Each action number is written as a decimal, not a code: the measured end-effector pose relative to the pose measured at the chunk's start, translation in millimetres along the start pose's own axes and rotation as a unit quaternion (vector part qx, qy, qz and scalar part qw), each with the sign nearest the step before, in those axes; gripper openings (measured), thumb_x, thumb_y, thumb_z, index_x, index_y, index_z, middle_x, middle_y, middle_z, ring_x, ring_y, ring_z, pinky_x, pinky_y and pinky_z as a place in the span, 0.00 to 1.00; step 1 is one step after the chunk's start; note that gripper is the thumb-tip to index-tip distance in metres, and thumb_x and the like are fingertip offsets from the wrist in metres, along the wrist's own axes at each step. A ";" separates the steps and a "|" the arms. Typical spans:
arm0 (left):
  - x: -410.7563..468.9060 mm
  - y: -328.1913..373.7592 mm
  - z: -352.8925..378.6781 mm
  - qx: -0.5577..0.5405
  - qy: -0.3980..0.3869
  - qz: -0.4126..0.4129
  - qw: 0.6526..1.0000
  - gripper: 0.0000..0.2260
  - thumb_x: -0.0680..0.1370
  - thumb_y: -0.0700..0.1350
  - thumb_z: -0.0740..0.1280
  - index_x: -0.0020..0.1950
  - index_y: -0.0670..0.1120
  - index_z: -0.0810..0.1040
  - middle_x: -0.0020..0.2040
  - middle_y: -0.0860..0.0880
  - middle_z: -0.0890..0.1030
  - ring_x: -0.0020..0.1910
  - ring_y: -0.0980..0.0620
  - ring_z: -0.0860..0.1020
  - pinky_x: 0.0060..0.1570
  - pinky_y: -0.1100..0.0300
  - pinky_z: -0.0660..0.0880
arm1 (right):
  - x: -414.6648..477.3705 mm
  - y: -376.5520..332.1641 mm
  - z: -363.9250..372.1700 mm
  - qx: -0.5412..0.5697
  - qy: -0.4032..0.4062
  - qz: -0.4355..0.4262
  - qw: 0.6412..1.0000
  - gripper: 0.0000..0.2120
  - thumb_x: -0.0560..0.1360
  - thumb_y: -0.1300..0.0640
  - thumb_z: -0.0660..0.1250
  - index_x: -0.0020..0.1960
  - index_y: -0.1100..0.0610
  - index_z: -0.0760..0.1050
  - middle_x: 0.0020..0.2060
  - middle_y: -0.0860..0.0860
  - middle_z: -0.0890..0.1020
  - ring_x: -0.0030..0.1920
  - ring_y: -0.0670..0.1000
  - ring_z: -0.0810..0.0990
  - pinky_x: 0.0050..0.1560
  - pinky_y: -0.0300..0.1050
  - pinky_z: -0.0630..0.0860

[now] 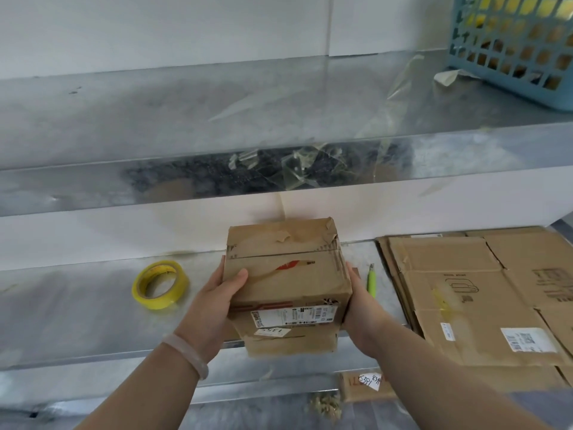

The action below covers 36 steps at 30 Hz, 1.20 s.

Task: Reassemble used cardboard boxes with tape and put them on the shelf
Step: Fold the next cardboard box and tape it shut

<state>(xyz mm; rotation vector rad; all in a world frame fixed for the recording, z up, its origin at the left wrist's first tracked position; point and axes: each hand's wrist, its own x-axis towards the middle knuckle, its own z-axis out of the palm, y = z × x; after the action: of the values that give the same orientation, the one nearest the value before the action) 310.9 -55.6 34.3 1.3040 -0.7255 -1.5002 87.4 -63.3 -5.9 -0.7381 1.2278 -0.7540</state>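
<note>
I am watching the cardboard box point(285, 283) being held up between both hands, just above the lower shelf point(77, 305) and close to its front edge. The left hand point(214, 301) is gripping the box's left side, with its thumb hooked over the top face. The right hand point(361, 308) is pressing flat against the right wall, its fingers point(353, 276) lying fairly straight along the cardboard. Neither hand is nearer, since the box is sitting squarely between them with its longer side running away from me.

The move I am judging to come next turns on the upper shelf point(217, 119). It is lying above and beyond the box, with its front lip hanging over the far end. The box would therefore have to come toward me, rise past that lip, and then go forward.

The yellow tape roll point(160, 284) is lying on the lower shelf to the left. A green utility knife point(371, 282) is lying just beside the right hand. The flattened cardboard point(465, 293) is stacked farther right.

The box is hiding its own underside, the left fingers and the right thumb. I cannot tell whether the bottom flaps are taped, and glare is blurring the clear tape on top. A blue basket point(511, 41) is being cut off at the upper right corner.
</note>
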 end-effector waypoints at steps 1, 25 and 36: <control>0.0 -0.1 -1.5 -0.009 -0.006 -0.007 1.000 0.13 0.80 0.43 0.63 0.64 0.50 0.78 0.56 0.47 0.84 0.54 0.49 0.83 0.41 0.56 0.81 | 1.6 1.7 -0.8 -0.010 -0.002 0.003 1.000 0.26 0.79 0.30 0.44 0.47 0.30 0.82 0.56 0.46 0.85 0.63 0.52 0.79 0.72 0.62 0.65; 0.1 6.9 -11.8 -0.014 -0.008 -0.008 1.000 0.12 0.81 0.42 0.62 0.63 0.47 0.78 0.54 0.46 0.85 0.50 0.51 0.84 0.40 0.59 0.80 | 22.6 -1.8 -3.0 -0.330 0.104 0.030 0.938 0.18 0.82 0.65 0.56 0.38 0.49 0.65 0.36 0.45 0.71 0.34 0.40 0.69 0.33 0.25 0.72; 1.9 5.3 -10.3 0.003 0.007 -0.007 1.000 0.12 0.81 0.42 0.62 0.62 0.46 0.78 0.54 0.46 0.85 0.48 0.51 0.84 0.37 0.62 0.80 | 55.6 11.1 -18.2 -0.541 0.162 0.016 0.825 0.07 0.79 0.59 0.60 0.48 0.51 0.75 0.37 0.47 0.77 0.36 0.45 0.74 0.45 0.42 0.72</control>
<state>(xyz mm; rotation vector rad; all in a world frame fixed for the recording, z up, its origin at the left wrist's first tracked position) 322.4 -57.5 35.8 1.3253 -0.7139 -1.5000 80.2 -104.7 -48.1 -1.5399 1.9902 -0.0604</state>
